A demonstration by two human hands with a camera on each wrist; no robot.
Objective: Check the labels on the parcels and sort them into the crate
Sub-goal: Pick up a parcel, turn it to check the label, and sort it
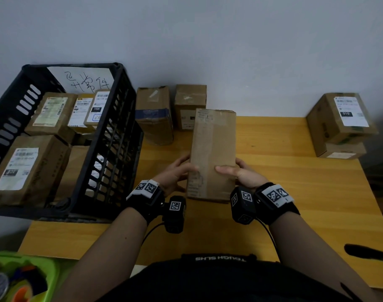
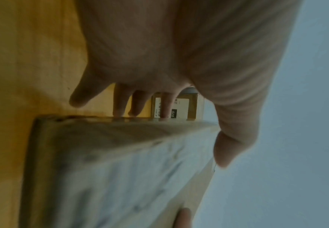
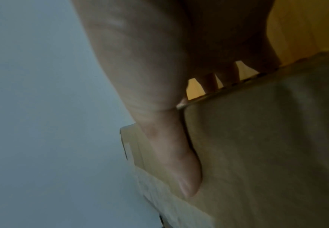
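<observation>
Head view: I hold a long, flat brown cardboard parcel [image 1: 212, 153] above the yellow wooden counter [image 1: 295, 192], my left hand [image 1: 175, 173] curled round its 9 o'clock edge and my right hand [image 1: 240, 173] round its 3 o'clock edge, thumbs lying on the upper face and fingers tucked beneath. Both grips are closed on the parcel near its 6 o'clock end. Its long axis runs from 6 o'clock, by my wrists, toward 12 o'clock and the wall, the far end tipped up slightly; a broad face is turned toward me. That face shows tape and faint print along the 9 o'clock side, but I cannot read a shipping label from here. From the left wrist, a pale, blurred patch covers much of the parcel's [image 2: 120, 169] visible surface, which may be the label. The right wrist shows my thumb [image 3: 179, 162] pressed flat along the cardboard [image 3: 257, 154].

To do this check well, I judge I should keep an even hold on both long edges and rotate the parcel about its length until the label faces me squarely. Then it should go into the black slotted plastic crate [image 1: 112, 136] at 10 o'clock, where labelled parcels already lie, lowered flat to fit a gap. More cardboard boxes [image 1: 155, 114] wait at 12 o'clock, and a stacked pair [image 1: 340, 127] at 2 o'clock.
</observation>
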